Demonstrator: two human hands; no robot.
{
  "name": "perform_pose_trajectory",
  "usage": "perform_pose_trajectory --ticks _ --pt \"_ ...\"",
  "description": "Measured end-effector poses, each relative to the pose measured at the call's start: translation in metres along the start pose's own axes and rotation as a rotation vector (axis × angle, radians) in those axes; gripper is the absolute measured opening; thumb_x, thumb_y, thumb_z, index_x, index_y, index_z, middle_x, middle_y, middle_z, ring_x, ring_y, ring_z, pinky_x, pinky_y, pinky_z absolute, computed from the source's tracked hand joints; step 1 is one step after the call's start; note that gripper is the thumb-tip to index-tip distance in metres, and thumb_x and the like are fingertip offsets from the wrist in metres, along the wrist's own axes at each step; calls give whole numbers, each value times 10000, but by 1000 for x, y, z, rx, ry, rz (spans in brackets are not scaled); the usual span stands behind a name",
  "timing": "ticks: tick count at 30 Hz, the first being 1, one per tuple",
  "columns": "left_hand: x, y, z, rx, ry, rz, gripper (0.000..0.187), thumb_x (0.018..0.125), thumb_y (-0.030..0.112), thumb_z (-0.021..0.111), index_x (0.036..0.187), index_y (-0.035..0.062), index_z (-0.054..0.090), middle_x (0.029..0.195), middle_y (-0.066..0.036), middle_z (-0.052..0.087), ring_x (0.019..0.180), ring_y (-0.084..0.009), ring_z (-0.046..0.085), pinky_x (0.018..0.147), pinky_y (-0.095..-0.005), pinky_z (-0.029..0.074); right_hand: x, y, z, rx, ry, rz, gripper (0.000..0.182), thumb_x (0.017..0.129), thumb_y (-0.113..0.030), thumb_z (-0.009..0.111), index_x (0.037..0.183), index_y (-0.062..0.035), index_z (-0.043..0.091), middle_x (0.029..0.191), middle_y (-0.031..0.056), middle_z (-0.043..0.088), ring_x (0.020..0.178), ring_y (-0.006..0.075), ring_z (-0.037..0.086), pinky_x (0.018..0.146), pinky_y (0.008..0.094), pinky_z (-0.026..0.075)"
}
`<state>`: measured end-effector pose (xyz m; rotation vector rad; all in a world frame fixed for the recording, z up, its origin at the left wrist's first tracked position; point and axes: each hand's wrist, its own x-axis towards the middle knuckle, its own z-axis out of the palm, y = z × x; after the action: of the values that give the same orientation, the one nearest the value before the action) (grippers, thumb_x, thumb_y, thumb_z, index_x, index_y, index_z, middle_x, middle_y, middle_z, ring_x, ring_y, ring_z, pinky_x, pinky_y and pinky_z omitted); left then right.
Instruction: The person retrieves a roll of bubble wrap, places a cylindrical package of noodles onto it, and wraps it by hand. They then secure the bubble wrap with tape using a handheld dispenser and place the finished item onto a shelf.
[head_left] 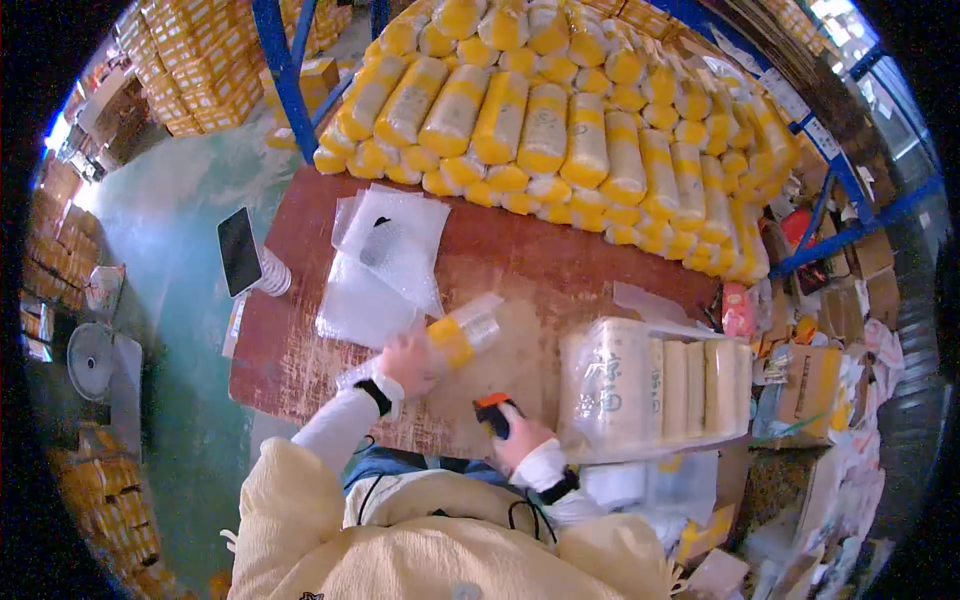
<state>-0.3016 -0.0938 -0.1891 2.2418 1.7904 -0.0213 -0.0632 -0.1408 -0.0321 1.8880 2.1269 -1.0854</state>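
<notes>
My left hand (408, 365) is closed on the near part of a clear-wrapped roll with a yellow band (452, 340), which lies slantwise on the worn red-brown table (500, 265). Its plastic end sticks out beyond my fingers toward the right. In my right hand (525, 445), close to the table's front edge, is a black and orange handheld tool (494, 411); its exact kind does not show. Several sheets of bubble wrap (385, 262) lie just behind my left hand. To the right of my right hand stands a plastic-lined box of pale wrapped rolls (610, 385).
A tall pile of yellow and white wrapped rolls (545, 125) fills the table's far side. A phone (239, 252) is propped on a white coiled stand (275, 274) at the left edge. Cardboard boxes (808, 385) crowd the right, beside a blue rack frame (845, 170).
</notes>
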Motion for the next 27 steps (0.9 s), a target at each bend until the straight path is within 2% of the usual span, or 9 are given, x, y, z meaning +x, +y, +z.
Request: perform_pose_trajectory --ticks 3,6,10,11,14,18,21,24,27 --pt "-20 42 -47 132 -29 4 508 805 360 503 1280 448 347 1412 -214 143 1169 -510 312 875 -613 327 33 64 20 388 210 59 531 735 -305 630 1196 -107 457 867 169 609 786 297 609 708 379 478" --pt "-20 52 -40 226 -71 10 498 834 325 459 1282 484 308 1427 -219 75 1145 -522 331 846 -633 335 68 106 47 802 365 5 598 748 -313 620 1236 -53 390 1071 175 524 992 274 512 882 293 387" --pt "-15 52 -45 132 -124 -63 666 763 341 562 1312 483 215 1405 -235 147 1122 -513 368 832 -594 376 71 88 47 344 395 219 605 757 -189 603 1271 -19 333 1190 248 428 1095 359 430 939 346 349" --pt "-14 56 -52 61 -157 -98 744 736 345 599 1331 467 169 1395 -242 174 1109 -510 386 830 -579 388 68 84 57 187 589 9 650 746 -215 615 1293 -28 318 1241 285 370 1141 427 367 965 409 326" --pt "-15 66 -72 -149 -156 -197 947 669 353 681 1377 362 52 1331 -260 298 1070 -467 452 835 -517 415 86 98 99 -246 636 -401 762 712 -317 631 1333 -65 270 1275 296 331 1165 459 326 988 463 293" --pt "-7 68 -73 -597 -234 -390 1071 662 344 698 1388 205 -77 1159 -263 499 1013 -391 530 847 -434 434 55 64 108 -173 233 -588 812 668 -256 633 1363 -105 242 1309 253 344 1260 447 207 1026 461 246" --pt "-2 63 -4 -853 237 -351 939 680 345 667 1398 185 82 1020 -233 589 976 -364 558 841 -413 441 62 80 107 -8 218 -580 857 670 -314 635 1382 -138 192 1333 194 353 1273 468 154 1039 484 199" --pt "15 33 40 -1049 32 -334 751 711 365 635 1345 179 279 1035 -177 595 960 -348 567 832 -402 450 66 96 112 -96 184 -619 891 658 -322 650 1389 -155 170 1328 248 322 1260 489 166 1033 506 190" --pt "-1 35 -28 -1157 -238 -636 573 753 388 587 1265 174 442 1131 -129 556 1024 -311 542 861 -404 434 27 63 73 -101 144 -533 897 655 -309 668 1389 -174 171 1310 319 284 1250 496 183 1026 511 201"
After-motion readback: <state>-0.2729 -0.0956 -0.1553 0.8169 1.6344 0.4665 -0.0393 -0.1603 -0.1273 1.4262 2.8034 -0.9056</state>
